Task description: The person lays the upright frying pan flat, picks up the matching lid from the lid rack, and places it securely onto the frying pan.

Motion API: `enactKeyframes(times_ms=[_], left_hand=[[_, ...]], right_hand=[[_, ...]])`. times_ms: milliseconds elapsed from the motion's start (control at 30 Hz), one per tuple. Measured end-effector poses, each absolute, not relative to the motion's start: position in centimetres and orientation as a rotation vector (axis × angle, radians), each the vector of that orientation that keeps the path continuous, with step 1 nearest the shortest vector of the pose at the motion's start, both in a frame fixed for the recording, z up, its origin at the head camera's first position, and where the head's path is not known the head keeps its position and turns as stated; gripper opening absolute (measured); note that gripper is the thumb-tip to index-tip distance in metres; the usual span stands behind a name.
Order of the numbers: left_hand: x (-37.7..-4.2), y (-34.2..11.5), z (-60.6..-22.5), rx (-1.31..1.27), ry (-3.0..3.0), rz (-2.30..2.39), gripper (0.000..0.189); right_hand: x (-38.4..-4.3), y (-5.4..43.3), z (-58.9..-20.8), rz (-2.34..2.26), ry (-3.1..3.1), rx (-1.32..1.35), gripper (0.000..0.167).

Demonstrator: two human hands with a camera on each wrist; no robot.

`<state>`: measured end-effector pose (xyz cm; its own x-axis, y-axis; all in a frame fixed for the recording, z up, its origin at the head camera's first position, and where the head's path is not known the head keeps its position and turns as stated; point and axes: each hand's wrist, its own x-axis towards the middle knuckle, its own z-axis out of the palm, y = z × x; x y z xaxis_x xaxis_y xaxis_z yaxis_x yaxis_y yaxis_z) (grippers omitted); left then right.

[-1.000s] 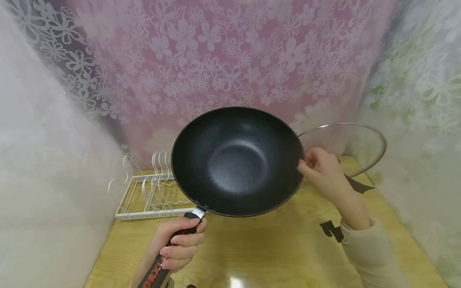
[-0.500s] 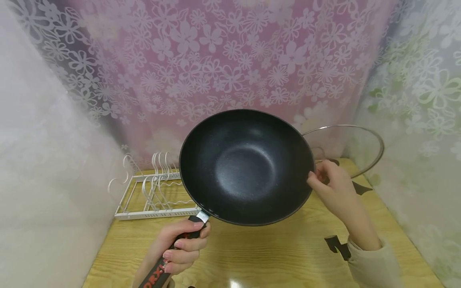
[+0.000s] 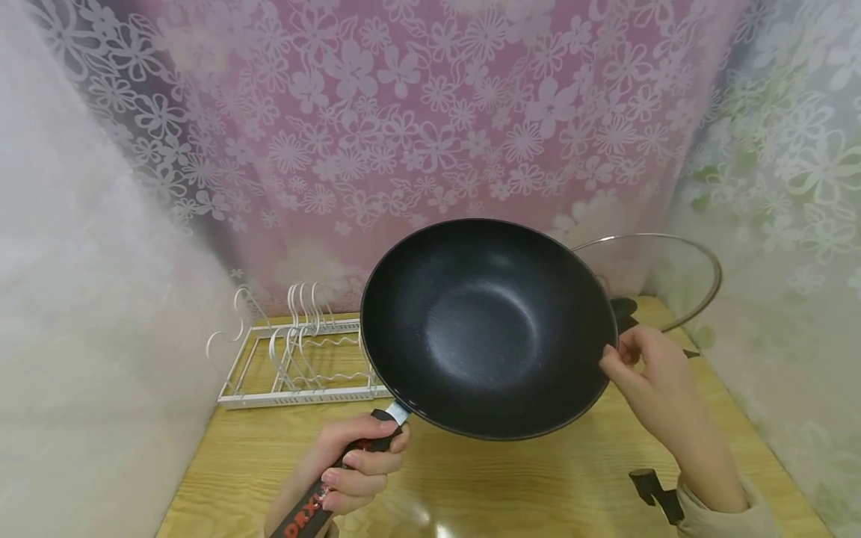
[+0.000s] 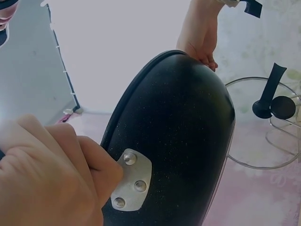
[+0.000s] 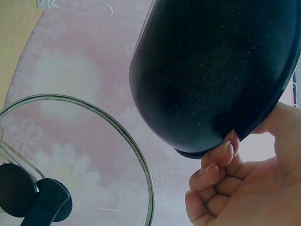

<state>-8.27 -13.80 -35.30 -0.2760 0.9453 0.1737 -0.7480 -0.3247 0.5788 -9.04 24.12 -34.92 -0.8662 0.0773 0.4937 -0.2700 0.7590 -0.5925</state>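
Pan [image 3: 484, 329], one only, is held up off the surface [image 3: 558, 478], over its middle and right part, the dark hollow tilted towards you. Your two hands are both on it: your left hand [image 3: 363, 467] is wrapped fully round the handle [image 3: 306, 515], while your right hand [image 3: 662, 388] pinches the rim on the far side. Only the head view gives you the bowl's inside and the red lettering on the handle; the left wrist view instead shows the outer wall, with one metal bracket [image 4: 142, 165] and three rivets [image 4: 129, 158]. From the right wrist you see your curled fingertips against the speckled outside, which the head view hides. One clear lid [image 3: 718, 276] stands on edge towards the surface's far right corner; both wrist views show two dark pieces by its ring, one long, one round. One white wire rack [image 3: 303, 400] sits near the far left corner.
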Motion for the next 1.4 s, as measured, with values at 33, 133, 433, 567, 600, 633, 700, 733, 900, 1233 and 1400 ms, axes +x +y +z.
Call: enactKeyframes(times_ms=[33,133,433,567,600,633,700,733,900,1233,1400], left_hand=[[-8.3,-13.7,-35.4,0.593,0.468,1.830,0.024],[-8.2,-13.8,-35.7,0.578,0.508,1.825,0.024],[-8.0,-13.8,-36.9,0.495,0.541,1.825,0.028],[-8.3,-13.6,-37.6,0.472,0.521,1.805,0.026],[-8.4,-13.5,-37.8,0.465,0.513,1.800,0.025],[-8.4,-13.4,-37.9,0.455,0.502,1.796,0.024],[-8.5,-13.3,-38.2,0.433,0.507,1.787,0.022],[-8.5,-13.3,-38.3,0.421,0.504,1.785,0.021],[-8.7,-13.1,-38.9,0.393,0.456,1.762,0.019],[-9.7,-12.4,-40.6,0.385,0.354,1.667,0.019],[-9.9,-12.2,-41.4,0.349,0.352,1.639,0.019]], right_hand=[[-8.8,24.2,-35.0,0.937,-2.463,0.134,0.014],[-7.9,24.3,-35.2,0.959,-2.481,0.106,0.014],[-6.0,24.4,-37.0,0.981,-2.498,-0.011,0.016],[-5.6,24.5,-38.0,0.997,-2.497,-0.048,0.018],[-5.5,24.6,-38.3,1.001,-2.499,-0.062,0.018],[-5.3,24.6,-38.5,1.002,-2.505,-0.080,0.018],[-5.0,24.7,-39.0,1.013,-2.527,-0.118,0.017],[-4.8,24.7,-39.2,1.022,-2.540,-0.140,0.017],[-3.8,24.9,-39.9,1.035,-2.615,-0.250,0.017],[-2.1,25.4,-42.0,1.039,-2.642,-0.462,0.017],[-1.6,25.5,-43.2,1.033,-2.620,-0.503,0.016]])
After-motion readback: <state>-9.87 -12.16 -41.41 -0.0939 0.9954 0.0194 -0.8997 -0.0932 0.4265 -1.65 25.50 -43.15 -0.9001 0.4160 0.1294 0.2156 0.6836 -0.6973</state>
